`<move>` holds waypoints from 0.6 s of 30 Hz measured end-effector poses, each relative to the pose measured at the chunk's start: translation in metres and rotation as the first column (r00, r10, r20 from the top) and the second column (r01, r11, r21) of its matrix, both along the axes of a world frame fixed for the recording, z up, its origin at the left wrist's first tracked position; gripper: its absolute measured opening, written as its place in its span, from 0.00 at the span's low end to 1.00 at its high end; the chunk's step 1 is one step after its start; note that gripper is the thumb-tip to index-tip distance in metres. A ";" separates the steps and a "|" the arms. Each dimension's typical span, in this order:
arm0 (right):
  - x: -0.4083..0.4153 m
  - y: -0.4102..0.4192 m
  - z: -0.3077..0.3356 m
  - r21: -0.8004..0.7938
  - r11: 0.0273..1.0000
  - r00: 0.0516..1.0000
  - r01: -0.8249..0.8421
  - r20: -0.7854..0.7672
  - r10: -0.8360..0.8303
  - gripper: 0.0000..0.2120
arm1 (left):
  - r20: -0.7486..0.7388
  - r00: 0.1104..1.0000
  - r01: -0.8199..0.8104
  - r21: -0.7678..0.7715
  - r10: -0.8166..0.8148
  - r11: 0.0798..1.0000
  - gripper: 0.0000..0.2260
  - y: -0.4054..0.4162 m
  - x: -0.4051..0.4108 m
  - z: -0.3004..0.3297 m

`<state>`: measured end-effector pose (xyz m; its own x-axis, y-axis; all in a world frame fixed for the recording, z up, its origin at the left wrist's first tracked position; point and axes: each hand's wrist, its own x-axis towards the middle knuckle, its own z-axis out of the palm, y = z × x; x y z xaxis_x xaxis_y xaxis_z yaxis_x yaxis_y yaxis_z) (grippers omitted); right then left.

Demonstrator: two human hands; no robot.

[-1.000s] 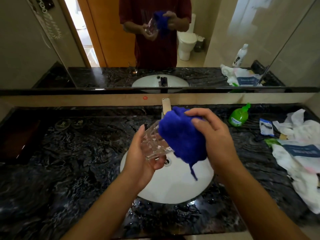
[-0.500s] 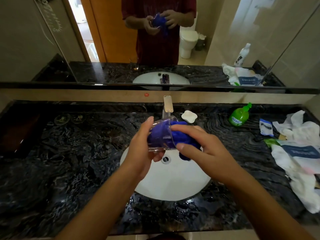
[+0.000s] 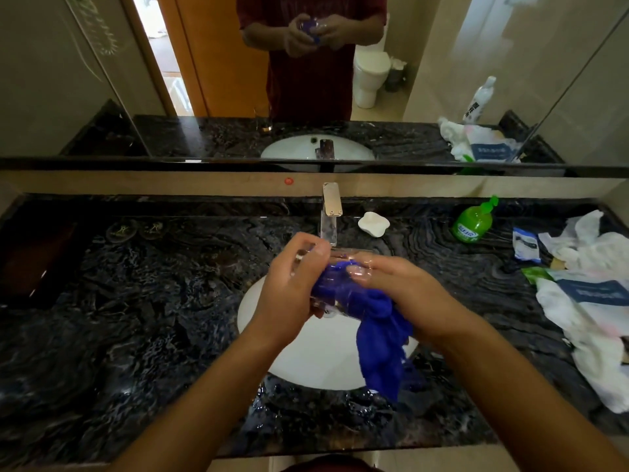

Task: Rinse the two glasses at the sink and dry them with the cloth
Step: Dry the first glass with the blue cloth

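A clear faceted drinking glass is gripped on its side by the left hand above the white oval sink basin. A blue microfibre cloth is pushed inside it by the right hand, fingers clamped on the cloth. Drying of this glass is judged under way. A second glass is visible only as a mirror reflection; its state cannot be told.

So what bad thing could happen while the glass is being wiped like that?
The glass is held in the air over the white sink by the left hand alone, so a wet slip could drop and crack it. The right hand has fingers inside it pushing the blue cloth; pushing too hard might break the glass. The cloth's loose end hangs near the wet counter and could get soggy.
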<state>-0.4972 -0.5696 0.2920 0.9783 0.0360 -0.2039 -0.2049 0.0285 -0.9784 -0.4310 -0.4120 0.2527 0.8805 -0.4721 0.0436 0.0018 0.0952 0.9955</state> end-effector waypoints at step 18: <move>-0.030 0.004 0.003 -0.216 0.976 0.971 -0.017 0.228 0.067 0.29 | 0.030 0.997 -0.075 -0.047 0.077 0.996 0.19 -0.007 -0.002 0.010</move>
